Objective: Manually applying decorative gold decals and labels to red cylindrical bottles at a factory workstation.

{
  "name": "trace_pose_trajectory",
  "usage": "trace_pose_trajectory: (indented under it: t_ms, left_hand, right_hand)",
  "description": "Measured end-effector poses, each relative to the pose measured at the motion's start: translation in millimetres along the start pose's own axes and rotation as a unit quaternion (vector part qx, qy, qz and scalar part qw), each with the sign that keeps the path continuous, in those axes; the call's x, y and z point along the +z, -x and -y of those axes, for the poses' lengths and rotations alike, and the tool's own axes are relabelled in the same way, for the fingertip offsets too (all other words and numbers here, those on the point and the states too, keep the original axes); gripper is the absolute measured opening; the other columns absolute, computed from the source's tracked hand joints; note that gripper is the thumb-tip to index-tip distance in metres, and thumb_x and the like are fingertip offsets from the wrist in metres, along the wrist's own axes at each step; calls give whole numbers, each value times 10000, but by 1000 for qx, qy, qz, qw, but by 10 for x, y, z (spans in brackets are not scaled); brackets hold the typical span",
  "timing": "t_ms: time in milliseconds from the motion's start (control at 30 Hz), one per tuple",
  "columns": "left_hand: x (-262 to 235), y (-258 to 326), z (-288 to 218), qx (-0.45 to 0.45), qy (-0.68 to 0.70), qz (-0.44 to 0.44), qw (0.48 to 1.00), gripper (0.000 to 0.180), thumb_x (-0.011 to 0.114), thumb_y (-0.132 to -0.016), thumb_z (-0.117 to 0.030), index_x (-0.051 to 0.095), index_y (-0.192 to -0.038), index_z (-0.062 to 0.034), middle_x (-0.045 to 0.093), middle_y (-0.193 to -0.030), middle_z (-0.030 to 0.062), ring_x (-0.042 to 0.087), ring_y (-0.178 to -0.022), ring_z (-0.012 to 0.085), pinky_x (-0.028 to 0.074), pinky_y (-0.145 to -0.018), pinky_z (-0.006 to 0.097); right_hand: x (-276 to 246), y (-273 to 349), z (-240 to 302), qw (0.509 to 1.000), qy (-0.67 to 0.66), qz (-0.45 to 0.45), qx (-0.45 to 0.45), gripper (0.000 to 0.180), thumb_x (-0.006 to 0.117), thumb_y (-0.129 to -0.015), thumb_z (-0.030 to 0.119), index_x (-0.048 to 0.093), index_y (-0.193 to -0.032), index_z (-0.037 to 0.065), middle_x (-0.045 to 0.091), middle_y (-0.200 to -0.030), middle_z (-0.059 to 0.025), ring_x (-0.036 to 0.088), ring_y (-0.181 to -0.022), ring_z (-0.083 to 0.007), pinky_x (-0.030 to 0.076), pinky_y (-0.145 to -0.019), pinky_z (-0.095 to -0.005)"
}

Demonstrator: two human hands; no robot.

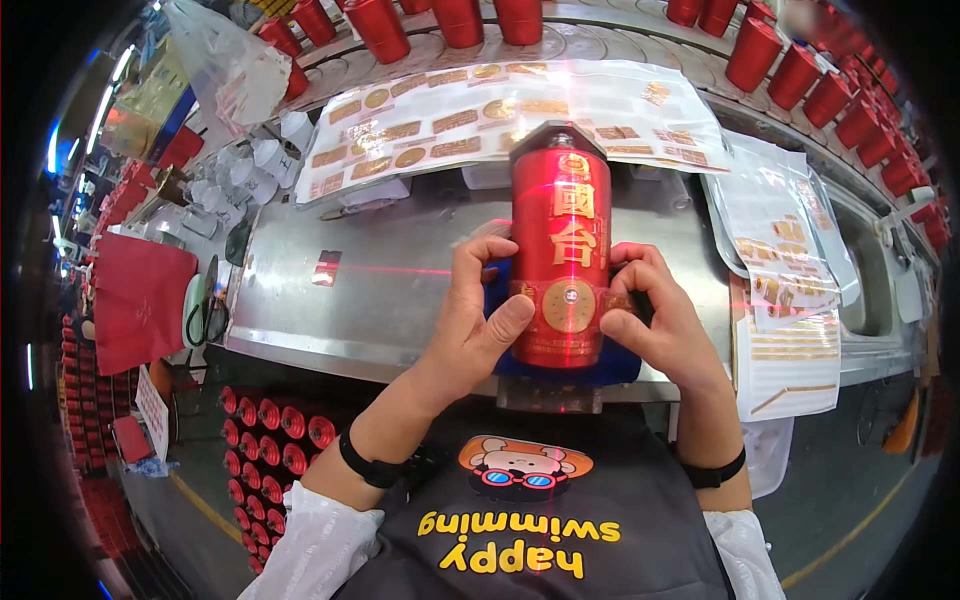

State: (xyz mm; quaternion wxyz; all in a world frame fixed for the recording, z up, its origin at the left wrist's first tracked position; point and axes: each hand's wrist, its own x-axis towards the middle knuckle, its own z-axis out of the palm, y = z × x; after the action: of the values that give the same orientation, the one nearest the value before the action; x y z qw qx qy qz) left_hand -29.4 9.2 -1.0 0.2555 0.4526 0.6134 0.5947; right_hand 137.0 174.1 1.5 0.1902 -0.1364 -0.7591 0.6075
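Note:
A red bottle (560, 220) with gold lettering and a dark faceted cap lies in front of me, cap end away, on a blue padded rest (625, 368). A clear sticker with a round gold disc (568, 305) crosses its lower part. My left hand (465, 325) is closed against the bottle's left side, its thumb on the sticker's left end. At the other side my right hand (660, 315) pinches the sticker's right end between thumb and curled fingers. Red laser lines cross on the bottle.
Sheets of gold stickers (430, 130) lie beyond the bottle, with more sticker sheets (785, 250) at the right beside a sink (865, 285). Red bottles (460, 22) line a conveyor at the back. Scissors (205, 310) lie at the table's left edge. Several red bottles (268, 415) stand below left.

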Motion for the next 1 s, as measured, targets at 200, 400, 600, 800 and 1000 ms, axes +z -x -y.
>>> trace_pose_trajectory:
  t_ms: [200,400,600,800,1000]
  left_hand:
    - [-10,43,38,1,45,30,999,608,614,-922,-389,293,-1323,-65,269,-1450,182,289,-1324,250,200,-1107,383]
    - [2,85,46,8,35,40,999,709,666,-886,-379,254,-1360,-48,282,-1411,153,296,-1312,250,194,-1119,381]
    - [-57,75,110,26,41,73,996,772,681,-869,-387,225,-1385,-38,292,-1389,139,306,-1306,247,220,-1114,387]
    - [43,38,85,-8,65,29,997,799,685,-861,-410,214,-1390,-42,266,-1410,151,305,-1308,258,226,-1116,396]
    - [30,52,127,26,36,41,998,840,702,-845,-415,195,-1405,-49,240,-1431,164,297,-1314,270,218,-1121,403]
  right_hand:
    - [14,-14,-67,996,69,2,-56,483,827,-715,357,511,-876,29,441,-1173,-154,448,-1130,-245,400,-933,-332]
    - [36,-8,-28,999,39,1,-29,478,832,-709,343,506,-868,33,437,-1175,-148,446,-1137,-250,393,-947,-336]
    - [26,-11,-37,999,32,6,-21,477,833,-706,343,504,-866,37,439,-1176,-147,447,-1129,-245,392,-945,-333]
    - [13,-3,-54,999,42,7,-33,481,828,-706,345,496,-867,37,438,-1188,-152,447,-1129,-249,387,-948,-335]
    - [12,-14,-59,998,52,14,-45,506,837,-695,354,492,-887,37,436,-1200,-154,443,-1138,-250,384,-954,-337]
